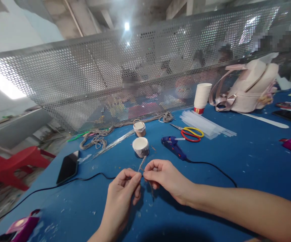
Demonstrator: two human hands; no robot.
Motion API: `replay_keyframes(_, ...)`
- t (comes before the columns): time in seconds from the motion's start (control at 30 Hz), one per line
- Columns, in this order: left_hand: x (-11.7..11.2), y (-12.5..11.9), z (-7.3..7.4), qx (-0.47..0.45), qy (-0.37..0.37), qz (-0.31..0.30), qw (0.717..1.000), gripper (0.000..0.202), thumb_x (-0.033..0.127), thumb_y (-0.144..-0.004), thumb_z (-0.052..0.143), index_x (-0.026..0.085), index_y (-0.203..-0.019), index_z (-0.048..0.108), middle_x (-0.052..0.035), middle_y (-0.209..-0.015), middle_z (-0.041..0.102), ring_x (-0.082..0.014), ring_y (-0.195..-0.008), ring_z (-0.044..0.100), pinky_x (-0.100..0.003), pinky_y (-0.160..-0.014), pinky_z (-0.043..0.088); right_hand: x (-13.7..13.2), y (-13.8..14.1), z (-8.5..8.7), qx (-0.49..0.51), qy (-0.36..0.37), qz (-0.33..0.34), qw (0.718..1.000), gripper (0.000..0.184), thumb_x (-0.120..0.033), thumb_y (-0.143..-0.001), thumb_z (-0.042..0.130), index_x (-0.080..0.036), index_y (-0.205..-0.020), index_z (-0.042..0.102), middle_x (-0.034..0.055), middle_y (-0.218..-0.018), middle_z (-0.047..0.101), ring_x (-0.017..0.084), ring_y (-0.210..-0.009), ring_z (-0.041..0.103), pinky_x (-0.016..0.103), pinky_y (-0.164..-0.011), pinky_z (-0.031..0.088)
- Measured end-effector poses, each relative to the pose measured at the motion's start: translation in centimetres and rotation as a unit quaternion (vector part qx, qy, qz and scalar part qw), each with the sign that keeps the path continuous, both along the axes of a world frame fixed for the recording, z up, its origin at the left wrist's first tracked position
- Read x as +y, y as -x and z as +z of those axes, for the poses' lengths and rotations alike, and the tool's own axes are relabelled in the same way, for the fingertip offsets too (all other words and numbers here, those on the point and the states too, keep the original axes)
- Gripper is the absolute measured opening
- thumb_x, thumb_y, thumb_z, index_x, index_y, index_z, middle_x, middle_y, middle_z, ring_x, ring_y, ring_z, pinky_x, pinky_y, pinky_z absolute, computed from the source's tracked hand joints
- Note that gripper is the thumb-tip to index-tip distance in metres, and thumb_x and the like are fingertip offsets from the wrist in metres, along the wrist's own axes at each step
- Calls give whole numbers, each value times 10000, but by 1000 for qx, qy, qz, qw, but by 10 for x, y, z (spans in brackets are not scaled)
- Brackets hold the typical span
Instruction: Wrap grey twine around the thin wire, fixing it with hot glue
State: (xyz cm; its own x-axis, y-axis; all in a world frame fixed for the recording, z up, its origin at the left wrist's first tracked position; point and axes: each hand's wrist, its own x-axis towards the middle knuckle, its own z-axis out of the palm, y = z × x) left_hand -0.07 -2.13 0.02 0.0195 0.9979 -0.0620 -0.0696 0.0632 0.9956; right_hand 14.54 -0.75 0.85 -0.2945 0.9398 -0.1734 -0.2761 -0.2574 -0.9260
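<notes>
My left hand (124,191) and my right hand (164,178) meet low over the blue table (248,168), both pinched on a thin piece of twine (142,164). The twine rises from my fingertips toward a small white cup (140,147) wrapped partly in twine, just beyond my hands. A short end hangs below my right fingers. A second small cup (139,128), wound with twine, stands behind the first. A blue glue gun (173,147) lies right of the cups, its black cord (210,165) running past my right wrist.
Red and yellow scissors (192,133), clear glue sticks (205,124), stacked paper cups (202,97), a pink backpack (248,89), a black phone (68,166), loose twine (95,141) and a perforated metal screen (110,77) surround the spot. Other people sit behind the screen.
</notes>
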Motion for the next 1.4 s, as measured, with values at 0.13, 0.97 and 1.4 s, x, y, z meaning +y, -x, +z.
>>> replay_keyframes(0.13, 0, 0, 0, 3, 12, -6, 1000, 270, 389, -758, 668, 154, -688, 553, 69, -411, 462, -41, -365, 364, -158, -377, 251, 1, 0, -1, -1, -2, 2, 1000, 76, -173, -657, 620, -148, -649, 548, -69, -506, 499, 53, -439, 423, 204, -475, 315)
replay_keyframes(0.97, 0, 3, -1, 12, 21, 3, 1000, 293, 424, -733, 684, 164, -688, 556, 78, -427, 431, -49, -410, 321, -155, -387, 224, 2, -2, 0, -7, -10, -6, 1000, 64, -166, -666, 609, -149, -640, 553, -67, -521, 506, 53, -444, 422, 209, -483, 312)
replay_keyframes(1.4, 0, 3, -1, 19, 19, -1, 1000, 282, 424, -754, 660, 168, -712, 551, 72, -452, 429, -62, -424, 320, -168, -402, 229, 4, -2, 0, -11, -5, -7, 1000, 56, -169, -653, 604, -152, -640, 552, -68, -520, 500, 53, -447, 422, 208, -489, 317)
